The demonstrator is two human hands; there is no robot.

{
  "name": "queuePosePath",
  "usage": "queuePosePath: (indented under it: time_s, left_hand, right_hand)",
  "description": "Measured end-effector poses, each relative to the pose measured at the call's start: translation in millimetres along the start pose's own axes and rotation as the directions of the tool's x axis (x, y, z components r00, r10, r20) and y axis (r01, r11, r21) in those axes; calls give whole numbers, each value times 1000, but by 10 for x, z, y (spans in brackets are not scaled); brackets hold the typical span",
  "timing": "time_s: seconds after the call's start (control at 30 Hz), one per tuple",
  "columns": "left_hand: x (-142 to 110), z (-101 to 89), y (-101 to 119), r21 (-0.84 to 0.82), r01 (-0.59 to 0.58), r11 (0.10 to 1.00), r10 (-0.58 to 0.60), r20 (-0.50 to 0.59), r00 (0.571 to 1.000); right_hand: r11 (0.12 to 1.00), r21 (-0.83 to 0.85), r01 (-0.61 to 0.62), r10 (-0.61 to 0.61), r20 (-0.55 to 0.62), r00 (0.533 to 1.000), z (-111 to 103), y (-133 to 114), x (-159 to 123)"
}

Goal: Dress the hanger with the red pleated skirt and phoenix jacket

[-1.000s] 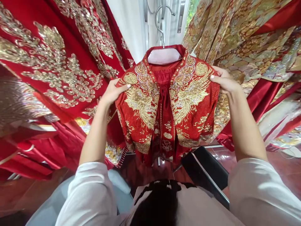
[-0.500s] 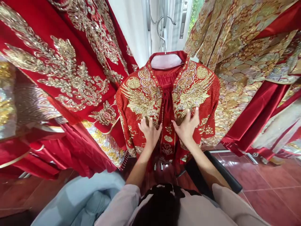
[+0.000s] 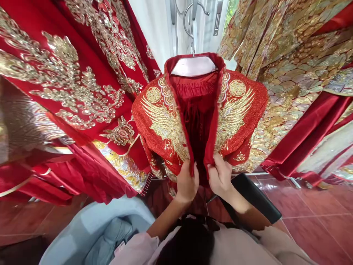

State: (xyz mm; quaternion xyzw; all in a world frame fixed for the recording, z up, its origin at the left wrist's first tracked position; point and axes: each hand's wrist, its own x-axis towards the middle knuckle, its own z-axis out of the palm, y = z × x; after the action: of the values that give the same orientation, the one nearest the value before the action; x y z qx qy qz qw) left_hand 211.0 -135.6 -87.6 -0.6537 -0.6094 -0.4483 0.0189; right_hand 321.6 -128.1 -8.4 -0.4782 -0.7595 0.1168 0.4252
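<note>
A red jacket (image 3: pixel 246 121) with gold bird embroidery and round emblems hangs from a white hanger (image 3: pixel 193 66) by its metal hook. My left hand (image 3: pixel 187 183) is closed on the left front edge of the jacket. On the other side, my right hand (image 3: pixel 220 176) grips the right front edge. Both edges are pulled toward me and held apart, so the dark red inside shows between them. The lower part of the jacket is mostly hidden behind my hands.
Red garments with gold beading (image 3: pixel 79 95) hang at left, a gold sequinned garment (image 3: pixel 286 84) at right. A light blue padded seat (image 3: pixel 66 232) with cloth on it stands low left. Near my right forearm is a black flat object (image 3: pixel 256 197) above the red tiled floor (image 3: pixel 309 206).
My hands, open against the jacket front before, have closed on its two front edges and drawn them toward me and downward. The front gapes wider and the collar stands more open.
</note>
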Motion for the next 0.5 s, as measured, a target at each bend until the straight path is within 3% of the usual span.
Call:
queuePosePath:
  time_s: [0.13, 0.27, 0.33, 0.4, 0.5]
  left_hand:
    - [356, 251, -20, 242, 16, 970, -80, 255, 964]
    - [664, 473, -238, 254, -30, 967, -38, 258, 965]
    - [604, 509, -355, 212, -18, 977, -32, 229, 973]
    - [422, 511, -504, 206, 70, 976, -106, 173, 979]
    - [72, 497, -754, 239, 201, 950, -233, 113, 966]
  right_hand:
    - [979, -166, -121, 149, 171, 974, 297, 176, 457]
    - [944, -296, -147, 178, 80, 981, 655, 500, 689]
    - [948, -289, -132, 137, -1, 991, 763, 602, 616]
    - [948, -281, -149, 120, -117, 986, 824, 708, 492]
    - [928, -264, -263, 196, -254, 947, 846, 889, 311]
